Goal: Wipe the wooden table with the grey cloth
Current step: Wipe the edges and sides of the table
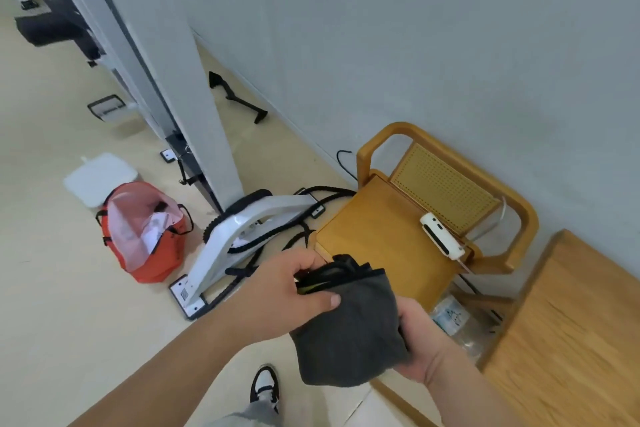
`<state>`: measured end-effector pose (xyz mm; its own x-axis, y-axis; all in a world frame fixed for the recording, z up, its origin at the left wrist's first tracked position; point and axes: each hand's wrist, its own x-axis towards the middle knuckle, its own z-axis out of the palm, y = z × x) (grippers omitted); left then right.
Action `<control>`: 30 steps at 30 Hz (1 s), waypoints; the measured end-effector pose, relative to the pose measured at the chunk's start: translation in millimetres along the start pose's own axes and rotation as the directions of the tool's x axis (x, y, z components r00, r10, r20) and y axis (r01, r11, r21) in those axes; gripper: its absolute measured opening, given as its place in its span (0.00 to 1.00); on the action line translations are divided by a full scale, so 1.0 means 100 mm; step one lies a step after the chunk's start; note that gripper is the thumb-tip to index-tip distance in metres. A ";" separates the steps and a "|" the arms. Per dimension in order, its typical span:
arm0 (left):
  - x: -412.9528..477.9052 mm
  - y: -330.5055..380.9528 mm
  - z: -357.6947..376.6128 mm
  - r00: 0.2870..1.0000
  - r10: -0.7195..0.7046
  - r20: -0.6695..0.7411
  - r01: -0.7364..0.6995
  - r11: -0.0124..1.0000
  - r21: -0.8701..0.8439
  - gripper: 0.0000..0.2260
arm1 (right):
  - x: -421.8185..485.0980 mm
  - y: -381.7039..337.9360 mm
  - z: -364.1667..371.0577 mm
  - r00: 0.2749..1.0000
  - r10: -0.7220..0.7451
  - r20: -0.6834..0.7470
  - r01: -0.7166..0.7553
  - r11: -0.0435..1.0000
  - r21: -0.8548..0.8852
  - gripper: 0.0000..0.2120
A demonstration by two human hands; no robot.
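Both hands, left hand (294, 295) and right hand (420, 340), squeeze the grey cloth (349, 329), bunching it to wipe the counter (571, 322) on the right.

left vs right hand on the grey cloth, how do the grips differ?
The left hand pinches the grey cloth at its upper bunched edge, thumb on top; the right hand cups it from the lower right side. The left hand shows its back, the right hand its thumb side. Both hold the cloth in the air, off the wooden table.

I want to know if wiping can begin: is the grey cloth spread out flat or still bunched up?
Bunched up. The grey cloth hangs in folds between the left hand and right hand, off the wooden table.
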<state>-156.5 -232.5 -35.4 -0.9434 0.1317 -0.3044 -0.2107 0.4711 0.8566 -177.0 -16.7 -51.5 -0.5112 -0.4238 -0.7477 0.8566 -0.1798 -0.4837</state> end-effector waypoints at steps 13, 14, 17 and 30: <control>0.34 -0.48 -0.88 0.924 -0.324 0.204 0.381 0.829 -0.409 0.11 | 0.89 -0.55 0.87 0.987 0.145 0.076 -0.124 0.965 -0.232 0.09; 0.36 -0.47 -0.86 0.913 -0.346 0.217 0.407 0.822 -0.399 0.12 | 0.93 -0.57 0.88 0.986 0.152 0.075 -0.128 0.958 -0.257 0.11; 0.49 -0.44 -0.73 0.896 -0.393 0.206 0.443 0.817 -0.370 0.14 | 1.08 -0.59 0.84 0.994 0.110 -0.028 -0.113 0.934 -0.339 0.18; 1.12 -0.01 1.50 0.832 -0.393 0.390 0.505 0.828 -0.242 0.14 | 0.50 -0.17 -1.41 0.629 -0.407 -0.662 -0.340 0.622 -0.706 0.09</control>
<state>-223.7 -87.4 -132.6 -0.6025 0.2645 -0.7530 -0.7130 0.2456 0.6567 -226.8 90.3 -144.4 -0.7172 0.3941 -0.5747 0.6564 0.6588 -0.3675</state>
